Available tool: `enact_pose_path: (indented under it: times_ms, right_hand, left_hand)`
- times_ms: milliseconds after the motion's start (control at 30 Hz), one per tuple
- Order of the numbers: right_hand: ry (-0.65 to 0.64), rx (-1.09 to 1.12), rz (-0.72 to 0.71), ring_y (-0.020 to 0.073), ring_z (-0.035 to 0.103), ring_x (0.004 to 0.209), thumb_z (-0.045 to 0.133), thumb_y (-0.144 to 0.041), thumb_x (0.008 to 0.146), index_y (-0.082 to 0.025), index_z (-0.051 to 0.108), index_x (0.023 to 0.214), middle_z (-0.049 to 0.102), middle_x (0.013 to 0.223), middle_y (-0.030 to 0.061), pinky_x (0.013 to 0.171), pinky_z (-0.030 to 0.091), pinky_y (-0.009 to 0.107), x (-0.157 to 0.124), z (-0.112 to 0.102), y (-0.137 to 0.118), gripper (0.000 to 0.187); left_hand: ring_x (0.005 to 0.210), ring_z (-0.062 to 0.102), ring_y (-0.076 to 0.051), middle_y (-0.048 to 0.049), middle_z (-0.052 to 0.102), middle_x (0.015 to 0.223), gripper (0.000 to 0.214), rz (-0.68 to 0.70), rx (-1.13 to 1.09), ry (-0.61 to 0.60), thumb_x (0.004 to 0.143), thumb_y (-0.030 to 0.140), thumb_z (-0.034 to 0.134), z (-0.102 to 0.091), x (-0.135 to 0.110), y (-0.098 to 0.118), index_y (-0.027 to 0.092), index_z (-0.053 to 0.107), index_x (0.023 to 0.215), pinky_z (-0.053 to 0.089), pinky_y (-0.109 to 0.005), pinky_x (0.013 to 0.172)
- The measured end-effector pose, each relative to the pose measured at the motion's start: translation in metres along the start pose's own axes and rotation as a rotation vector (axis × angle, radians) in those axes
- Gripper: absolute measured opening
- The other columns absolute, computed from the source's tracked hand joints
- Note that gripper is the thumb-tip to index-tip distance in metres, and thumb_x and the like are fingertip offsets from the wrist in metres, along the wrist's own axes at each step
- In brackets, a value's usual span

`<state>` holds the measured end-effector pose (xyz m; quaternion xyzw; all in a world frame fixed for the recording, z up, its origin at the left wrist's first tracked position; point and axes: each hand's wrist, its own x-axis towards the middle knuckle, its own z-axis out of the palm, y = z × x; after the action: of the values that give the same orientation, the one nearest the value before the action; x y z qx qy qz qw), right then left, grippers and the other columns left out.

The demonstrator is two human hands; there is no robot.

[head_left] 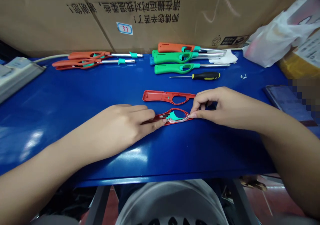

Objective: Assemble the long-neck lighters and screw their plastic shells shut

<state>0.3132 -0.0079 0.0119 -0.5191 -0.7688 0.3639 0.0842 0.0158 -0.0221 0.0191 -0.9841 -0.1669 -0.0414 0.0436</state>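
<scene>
An opened red lighter half-shell [183,110] lies on the blue table, with a teal trigger [174,116] and thin white wires [182,120] inside it. My left hand [126,121] closes over the handle end of this shell, its fingertips at the wires beside the trigger. At the other end, my right hand [215,106] pinches the white wires between thumb and fingers; the very tip of the shell is hidden there. Just behind lies the matching red half-shell [160,96], its inside facing up and its right end partly behind my right fingers.
Behind are orange lighters [77,63], green lighters [162,68] and a black-yellow screwdriver [206,75]. A large cardboard box [150,35] closes off the back. A power strip [20,73] sits left; a plastic bag [270,41] and a phone-like device [287,98] are right. A grey bucket-like object [172,198] stands below.
</scene>
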Motion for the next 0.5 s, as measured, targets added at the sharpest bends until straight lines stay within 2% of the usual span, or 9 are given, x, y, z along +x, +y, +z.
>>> enact_pose_path:
  times_ms: [133, 267, 367, 500]
  right_hand:
    - [0.002, 0.0, 0.004, 0.018, 0.064, 0.071, 0.069, -0.032, 0.086, -0.026, 0.079, 0.078, 0.075, 0.077, 0.0009, 0.061, 0.043, 0.03, 0.0, 0.0, 0.0, 0.014]
    - [-0.003, 0.017, 0.009, 0.0194, 0.066, 0.075, 0.069, -0.032, 0.085, -0.025, 0.078, 0.078, 0.075, 0.079, 0.0015, 0.061, 0.043, 0.03, 0.0, 0.002, 0.0, 0.014]
    - [0.003, 0.026, 0.007, 0.0191, 0.065, 0.075, 0.07, -0.034, 0.085, -0.024, 0.077, 0.077, 0.074, 0.078, 0.0013, 0.061, 0.043, 0.03, 0.001, 0.003, 0.001, 0.015]
    - [0.046, 0.009, -0.065, 0.0166, 0.062, 0.071, 0.069, -0.035, 0.088, -0.023, 0.075, 0.08, 0.072, 0.077, 0.0006, 0.063, 0.044, 0.03, 0.001, 0.003, 0.002, 0.016]
  left_hand:
    - [0.079, 0.065, -0.021, -0.0065, 0.071, 0.093, 0.045, 0.0, 0.025, -0.006, 0.114, 0.02, 0.031, 0.004, 0.0, 0.001, 0.016, 0.072, 0.132, 0.046, -0.031, 0.071]
    - [0.075, 0.064, -0.019, -0.0067, 0.071, 0.094, 0.044, -0.047, -0.017, -0.013, 0.114, 0.028, 0.034, 0.004, 0.001, -0.001, 0.018, 0.076, 0.123, 0.044, -0.03, 0.067]
    - [0.076, 0.066, -0.019, -0.0069, 0.071, 0.094, 0.05, -0.053, -0.021, -0.001, 0.115, 0.029, 0.028, 0.002, 0.001, -0.006, 0.019, 0.077, 0.123, 0.045, -0.029, 0.066]
    - [0.085, 0.069, -0.019, -0.007, 0.073, 0.101, 0.048, -0.069, -0.105, 0.002, 0.115, 0.031, 0.03, 0.004, -0.002, -0.016, 0.024, 0.075, 0.128, 0.048, -0.028, 0.07]
